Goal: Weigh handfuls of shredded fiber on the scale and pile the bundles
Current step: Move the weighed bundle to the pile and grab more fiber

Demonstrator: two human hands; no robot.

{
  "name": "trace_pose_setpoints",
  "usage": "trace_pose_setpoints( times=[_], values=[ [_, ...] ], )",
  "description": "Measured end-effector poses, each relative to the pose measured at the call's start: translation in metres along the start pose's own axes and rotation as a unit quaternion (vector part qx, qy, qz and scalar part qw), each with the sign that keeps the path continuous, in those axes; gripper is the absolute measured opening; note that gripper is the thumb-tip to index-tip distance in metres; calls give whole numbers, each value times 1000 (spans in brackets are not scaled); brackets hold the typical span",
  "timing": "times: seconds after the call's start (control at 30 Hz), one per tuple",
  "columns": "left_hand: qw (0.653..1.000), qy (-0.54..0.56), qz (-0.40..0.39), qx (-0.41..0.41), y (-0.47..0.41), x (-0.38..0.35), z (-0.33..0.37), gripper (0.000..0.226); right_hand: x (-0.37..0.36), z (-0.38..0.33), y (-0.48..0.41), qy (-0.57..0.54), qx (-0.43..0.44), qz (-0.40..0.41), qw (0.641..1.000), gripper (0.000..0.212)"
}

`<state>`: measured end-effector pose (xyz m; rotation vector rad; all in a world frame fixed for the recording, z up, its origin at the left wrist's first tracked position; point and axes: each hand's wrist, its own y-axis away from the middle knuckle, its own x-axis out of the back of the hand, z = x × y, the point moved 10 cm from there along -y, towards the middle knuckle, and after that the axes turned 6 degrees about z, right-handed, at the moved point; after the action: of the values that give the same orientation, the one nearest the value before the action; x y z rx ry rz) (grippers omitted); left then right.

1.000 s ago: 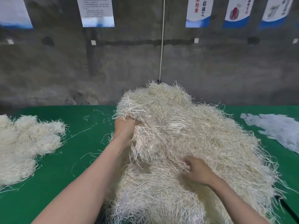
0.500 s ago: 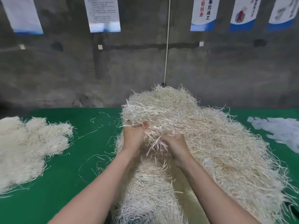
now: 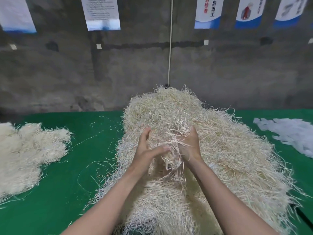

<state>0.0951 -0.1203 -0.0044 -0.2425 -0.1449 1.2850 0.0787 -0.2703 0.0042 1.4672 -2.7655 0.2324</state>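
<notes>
Green table point(image 3: 59, 192), bearing one large heap of shredded fiber point(image 3: 233, 160) at centre, set straight in front of the person, likely so both arms reach it; a lower pile of bundles point(image 3: 25, 155) well apart at the left edge, probably kept clear so finished lots do not mix back in; pale sheets point(image 3: 288, 134) at far right; no scale in view. One handful point(image 3: 172, 146), raised just over the heap's near slope between the hands: left hand point(image 3: 145, 153) spread, fingers straight, pressing one side; right hand point(image 3: 190, 148) cupped round the other, fingers buried in strands, seemingly to gather loose ends into one clump for weighing
</notes>
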Motion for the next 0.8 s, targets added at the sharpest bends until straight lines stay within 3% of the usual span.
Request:
trace_pose_setpoints(
  times=[0.07,0.1,0.17,0.2,0.23,0.3,0.33,0.4,0.47,0.5,0.57,0.63,0.7,0.77,0.8],
  values=[
    [995,-78,-63,14,-6,-12,1,130,-3,-8,1,6,24,-29,999,60],
    [987,-117,-103,23,-6,-21,2,129,-13,-14,5,-2,19,-69,997,51],
    [972,-159,-165,44,-4,-36,-2,88,-36,-19,17,-73,-51,-175,981,37],
    [968,-183,-158,63,-6,-35,-8,69,-45,-20,22,-132,-82,-222,963,43],
    [968,-196,-127,95,-11,-27,-18,66,-49,-25,25,-193,-103,-262,940,53],
    [977,-145,-37,152,-20,-7,-27,69,-45,-32,28,-266,-119,-309,905,59],
    [981,-96,7,166,-25,3,-27,57,-38,-30,24,-271,-121,-309,904,60],
    [977,5,78,198,-30,16,-28,29,-18,-18,5,-207,-100,-246,942,51],
    [969,36,120,215,-29,26,-27,28,4,-4,-12,-175,-80,-173,966,41],
    [966,46,120,222,-28,27,-27,31,3,-1,-10,-168,-74,-196,963,46],
    [963,115,88,229,-27,18,-23,41,-21,16,12,-31,-40,-318,947,58],
    [944,229,51,233,-28,2,-17,42,-42,45,39,179,8,-400,899,37],
    [912,329,-1,246,-29,-13,-15,53,-49,64,42,252,21,-370,894,21],
    [880,386,-71,267,-22,-34,-12,67,-50,73,37,245,48,-334,909,24],
    [877,385,-91,274,-17,-40,-12,62,-47,75,33,253,69,-318,911,25]
  ],
)
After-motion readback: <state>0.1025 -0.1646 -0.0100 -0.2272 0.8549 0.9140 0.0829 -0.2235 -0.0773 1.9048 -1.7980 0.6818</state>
